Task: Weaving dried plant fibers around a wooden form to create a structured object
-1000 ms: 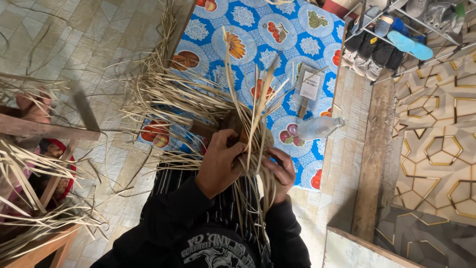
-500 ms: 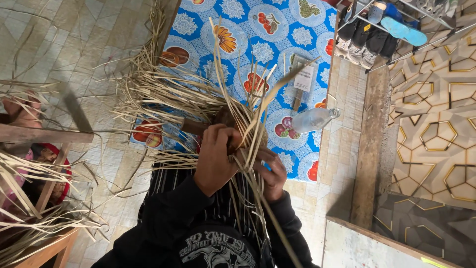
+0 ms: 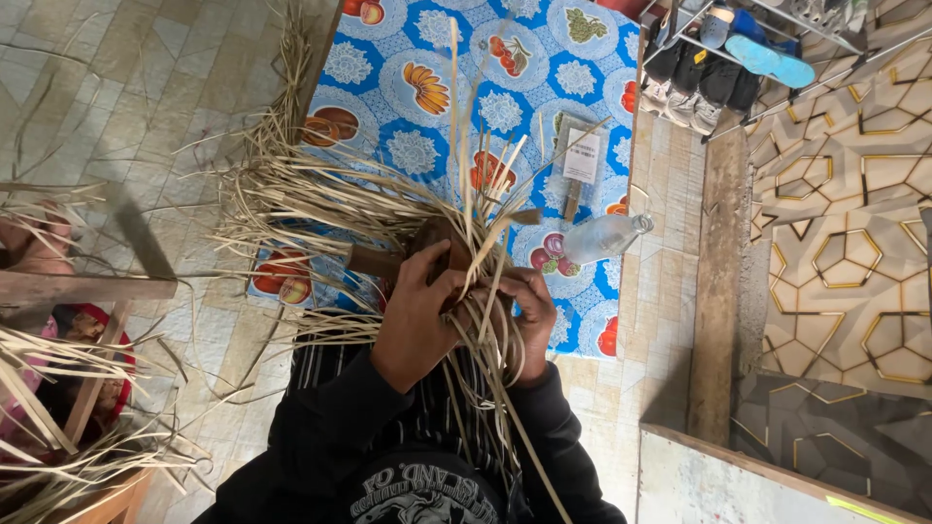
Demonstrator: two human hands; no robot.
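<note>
Straw strips (image 3: pixel 464 126) now more upright

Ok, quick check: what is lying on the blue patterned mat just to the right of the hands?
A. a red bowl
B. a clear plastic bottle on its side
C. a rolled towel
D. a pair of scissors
B: a clear plastic bottle lies on its side on the blue mat, just beyond the right hand that grips the straw strips.

Straw strips (image 3: pixel 320 209) crowd left; bottle (image 3: pixel 602 238) right; tiled floor (image 3: pixel 670 175) open.
</note>
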